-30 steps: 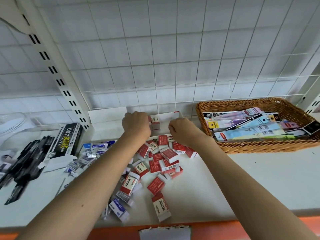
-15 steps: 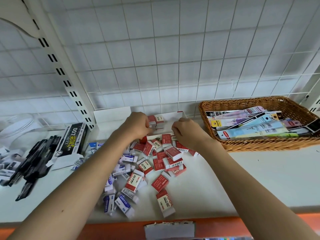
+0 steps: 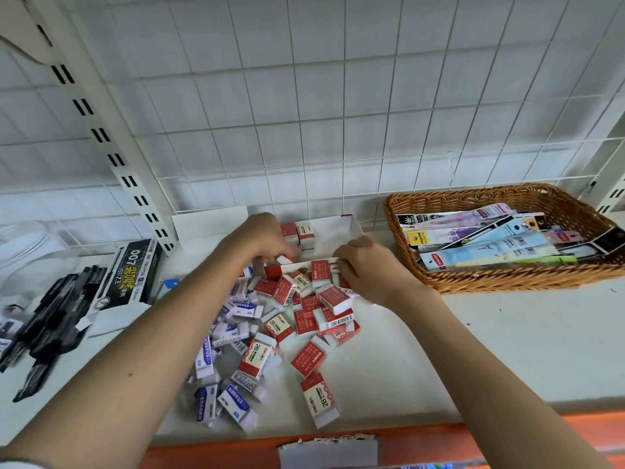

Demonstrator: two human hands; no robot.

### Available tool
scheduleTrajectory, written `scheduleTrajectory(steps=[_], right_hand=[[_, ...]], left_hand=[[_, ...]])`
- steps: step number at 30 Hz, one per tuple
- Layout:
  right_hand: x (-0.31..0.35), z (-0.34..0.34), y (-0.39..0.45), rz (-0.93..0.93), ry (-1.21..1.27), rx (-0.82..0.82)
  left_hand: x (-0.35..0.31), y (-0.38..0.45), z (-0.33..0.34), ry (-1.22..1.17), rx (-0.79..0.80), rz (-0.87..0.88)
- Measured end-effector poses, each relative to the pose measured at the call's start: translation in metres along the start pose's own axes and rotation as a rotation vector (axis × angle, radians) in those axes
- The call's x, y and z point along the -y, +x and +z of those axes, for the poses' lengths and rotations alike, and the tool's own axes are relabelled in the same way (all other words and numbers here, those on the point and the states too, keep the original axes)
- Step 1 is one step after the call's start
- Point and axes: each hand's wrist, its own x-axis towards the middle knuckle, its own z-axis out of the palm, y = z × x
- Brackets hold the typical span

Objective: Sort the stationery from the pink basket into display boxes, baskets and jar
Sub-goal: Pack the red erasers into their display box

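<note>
Black pens [image 3: 44, 319] lie heaped at the far left of the shelf, beside a black pen box [image 3: 133, 275] and, behind them, a clear jar [image 3: 30, 242] lying blurred at the edge of view. Next comes the pile I am working through: blue-sleeved erasers [image 3: 233, 401] on its left side, red-sleeved erasers [image 3: 307, 358] on its right, all loose on the white shelf [image 3: 507, 350].

My left hand [image 3: 267, 238] reaches over the pile to the front of the white display box [image 3: 338, 231], fingers curled down round what looks like a single eraser [image 3: 283, 258]; the hold is partly hidden, so I judge rather than see that it is pinched. A few red erasers already stand upright in the box's back left corner. My right hand [image 3: 362, 269] pinches the box's low front wall, steadying it.

So the step, as I read it, is filling this box with the red erasers. The next move calls for setting the held piece upright against those already standing, then taking another red one from the pile while leaving the blue ones aside for their own container.

At the far right, the wicker basket [image 3: 490, 279] holds flat packaged stationery, well apart from my hands.
</note>
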Motion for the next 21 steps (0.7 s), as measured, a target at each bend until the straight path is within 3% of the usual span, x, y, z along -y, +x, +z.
scheduleTrajectory(steps=[5, 11, 14, 21], right_hand=[[0.001, 0.002, 0.004, 0.004, -0.015, 0.008], [0.001, 0.002, 0.006, 0.019, -0.036, 0.033], [0.001, 0.002, 0.006, 0.022, -0.036, 0.038], [0.002, 0.002, 0.004, 0.03, -0.031, 0.044]], left_hand=[[0.021, -0.004, -0.008, -0.259, -0.001, 0.002], [0.022, -0.013, -0.002, 0.039, 0.044, 0.311], [0.026, -0.015, -0.002, 0.101, 0.059, 0.286], [0.027, -0.004, 0.007, 0.075, -0.111, 0.274]])
